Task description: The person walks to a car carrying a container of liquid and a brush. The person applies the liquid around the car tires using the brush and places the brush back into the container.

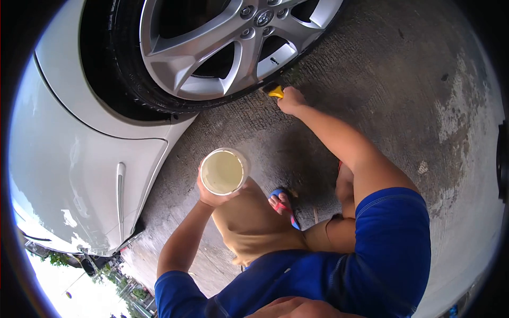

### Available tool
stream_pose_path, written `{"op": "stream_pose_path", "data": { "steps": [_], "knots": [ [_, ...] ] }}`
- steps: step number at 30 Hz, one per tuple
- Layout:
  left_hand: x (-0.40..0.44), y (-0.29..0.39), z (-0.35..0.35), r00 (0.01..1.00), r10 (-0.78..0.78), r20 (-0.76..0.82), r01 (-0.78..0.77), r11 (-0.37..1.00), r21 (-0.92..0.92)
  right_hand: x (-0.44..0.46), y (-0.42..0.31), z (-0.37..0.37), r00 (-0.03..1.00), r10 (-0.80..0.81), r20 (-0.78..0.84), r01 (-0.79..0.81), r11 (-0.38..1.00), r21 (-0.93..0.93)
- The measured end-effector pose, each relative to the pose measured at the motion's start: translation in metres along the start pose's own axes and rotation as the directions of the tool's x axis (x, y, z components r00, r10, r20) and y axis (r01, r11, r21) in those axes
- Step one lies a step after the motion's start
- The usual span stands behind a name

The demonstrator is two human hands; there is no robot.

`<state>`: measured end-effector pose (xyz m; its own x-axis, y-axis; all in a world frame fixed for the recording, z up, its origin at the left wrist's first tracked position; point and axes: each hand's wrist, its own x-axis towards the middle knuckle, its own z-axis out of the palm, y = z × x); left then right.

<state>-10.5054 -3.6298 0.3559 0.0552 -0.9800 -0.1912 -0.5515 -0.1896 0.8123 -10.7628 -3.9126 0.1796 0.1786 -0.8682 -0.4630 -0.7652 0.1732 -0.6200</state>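
My left hand [208,196] is wrapped round a white plastic tub [223,171] with pale liquid in it, held above my knee. My right hand [291,100] grips the yellow handle of a brush [275,91]. The dark bristle end of the brush is at the lower edge of the black tire [132,87], near the ground. Inside the tire is a silver spoked wheel rim [244,53].
The light-coloured car body [90,132] with a door handle [120,201] fills the left side. Rough wet concrete [382,90] lies under and beside the wheel. My sandalled foot [281,204] is on the ground below the tub.
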Motion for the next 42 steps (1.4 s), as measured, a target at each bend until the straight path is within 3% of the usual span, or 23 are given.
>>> {"op": "stream_pose_path", "data": {
  "steps": [1, 4, 6, 9, 11, 13, 18, 21, 23, 27, 30, 32, 34, 36, 39, 40, 41, 42],
  "knots": [
    [0.0, 0.002, 0.0, 1.0, -0.001, -0.005, 0.001, 1.0, -0.02, -0.003, -0.003, -0.021, 0.995, 0.102, 0.002, -0.102, 0.995, -0.017],
    [0.012, 0.011, 0.005, 0.999, 0.023, -0.027, -0.025, 0.998, -0.057, -0.023, -0.029, -0.011, 0.997, -0.007, 0.072, 0.011, 0.998, -0.063],
    [0.019, 0.018, 0.008, 1.0, -0.015, 0.002, 0.015, 0.996, -0.093, -0.034, -0.041, 0.021, 0.966, -0.224, 0.133, 0.232, 0.972, -0.045],
    [0.033, 0.053, 0.011, 0.993, 0.11, -0.05, -0.109, 0.993, 0.038, -0.026, -0.049, -0.017, 0.988, -0.039, 0.148, 0.042, 0.999, -0.012],
    [0.031, 0.049, 0.008, 0.995, 0.095, -0.012, -0.093, 0.992, 0.087, -0.003, -0.023, -0.042, 0.997, 0.043, 0.066, -0.04, 0.999, -0.036],
    [0.028, 0.049, 0.007, 1.0, -0.013, 0.011, 0.012, 0.992, 0.128, 0.019, 0.005, -0.073, 0.968, 0.242, -0.059, -0.237, 0.968, 0.084],
    [0.03, 0.066, 0.009, 1.0, -0.019, 0.008, 0.018, 0.996, 0.086, 0.041, 0.038, -0.155, 0.925, 0.304, -0.228, -0.286, 0.952, 0.109],
    [0.034, 0.07, 0.009, 1.0, 0.004, 0.009, -0.006, 0.99, 0.141, 0.066, 0.059, -0.186, 0.864, 0.335, -0.376, -0.277, 0.94, 0.201],
    [0.037, 0.072, 0.01, 0.999, 0.038, 0.0, -0.038, 0.994, 0.105, 0.075, 0.057, -0.222, 0.827, 0.329, -0.455, -0.224, 0.936, 0.271],
    [0.041, 0.061, 0.006, 0.999, 0.033, -0.002, -0.032, 0.979, 0.2, 0.071, 0.045, -0.299, 0.729, 0.3, -0.615, -0.072, 0.928, 0.367],
    [0.044, 0.054, 0.006, 1.0, 0.011, 0.002, -0.011, 0.971, 0.241, 0.059, 0.024, -0.356, 0.638, 0.139, -0.757, 0.071, 0.969, 0.238],
    [0.049, 0.054, 0.006, 0.998, -0.057, 0.035, 0.045, 0.957, 0.288, 0.042, 0.005, -0.383, 0.508, -0.061, -0.859, 0.224, 0.972, 0.064],
    [0.057, 0.06, 0.011, 0.998, -0.007, 0.055, -0.008, 0.964, 0.265, 0.008, -0.031, -0.404, 0.421, -0.197, -0.885, 0.311, 0.948, -0.063],
    [0.065, 0.076, 0.018, 0.998, 0.033, 0.062, -0.048, 0.964, 0.263, -0.028, -0.07, -0.413, 0.342, -0.302, -0.89, 0.422, 0.896, -0.142],
    [0.072, 0.08, 0.025, 0.996, 0.059, 0.069, -0.079, 0.933, 0.352, -0.077, -0.131, -0.406, 0.136, -0.502, -0.854, 0.56, 0.75, -0.352],
    [0.074, 0.084, 0.029, 0.995, 0.069, 0.069, -0.089, 0.928, 0.363, -0.116, -0.16, -0.405, 0.087, -0.522, -0.849, 0.653, 0.673, -0.347],
    [0.076, 0.089, 0.034, 0.992, 0.107, 0.06, -0.121, 0.94, 0.318, -0.107, -0.166, -0.389, 0.101, -0.6, -0.794, 0.61, 0.667, -0.427],
    [0.079, 0.093, 0.04, 0.988, 0.14, 0.063, -0.153, 0.943, 0.296, -0.119, -0.182, -0.38, 0.076, -0.638, -0.766, 0.672, 0.6, -0.434]
  ]
}}
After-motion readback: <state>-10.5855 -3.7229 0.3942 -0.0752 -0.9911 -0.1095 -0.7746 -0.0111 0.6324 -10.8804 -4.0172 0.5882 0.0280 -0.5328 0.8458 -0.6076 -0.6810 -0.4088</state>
